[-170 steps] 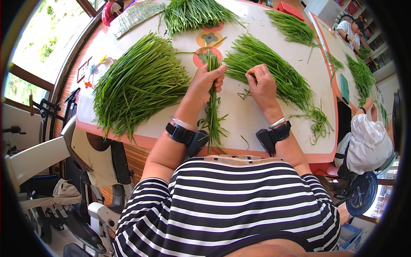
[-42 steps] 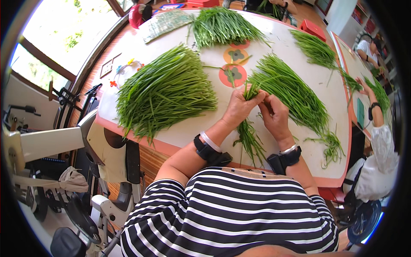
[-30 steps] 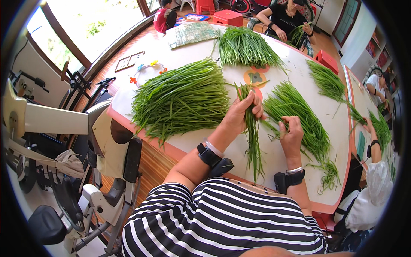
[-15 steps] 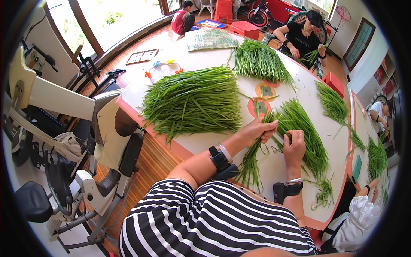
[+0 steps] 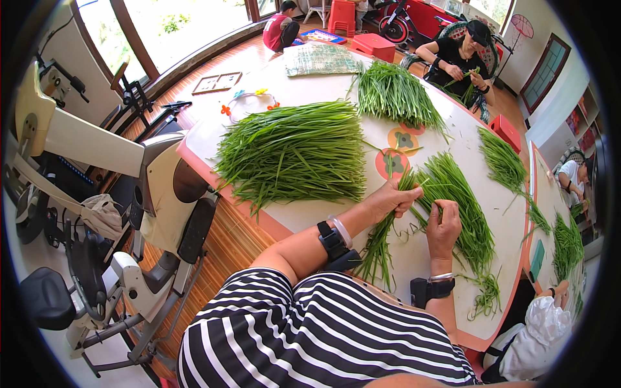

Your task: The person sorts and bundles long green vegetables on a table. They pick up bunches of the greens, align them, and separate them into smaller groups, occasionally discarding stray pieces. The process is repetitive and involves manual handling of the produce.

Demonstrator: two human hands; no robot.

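Observation:
My left hand (image 5: pixel 391 199) is closed around a small bunch of garlic chives (image 5: pixel 376 249), whose long ends hang toward the table's near edge. Just to the right, my right hand (image 5: pixel 444 226) is pinched, fingertips level with the bunch but apart from it. Whatever those fingers hold is too small to make out. Beside and beyond the right hand lies a loose pile of chives (image 5: pixel 462 216). A large, neatly layered chive pile (image 5: pixel 294 155) covers the table left of my hands. Limp trimmed scraps (image 5: pixel 485 294) lie near the right wrist.
The white table (image 5: pixel 310 213) has a pink border. Farther off are another chive pile (image 5: pixel 398 97), a folded woven sheet (image 5: pixel 320 59) and a flowered headband (image 5: pixel 249 103). Across the table a person (image 5: pixel 462 64) handles chives. Exercise equipment (image 5: pixel 162 200) stands close at left.
My left hand keeps its hold on the bunch, and both hands have barely shifted. Across the table, the other person's hands have come closer together.

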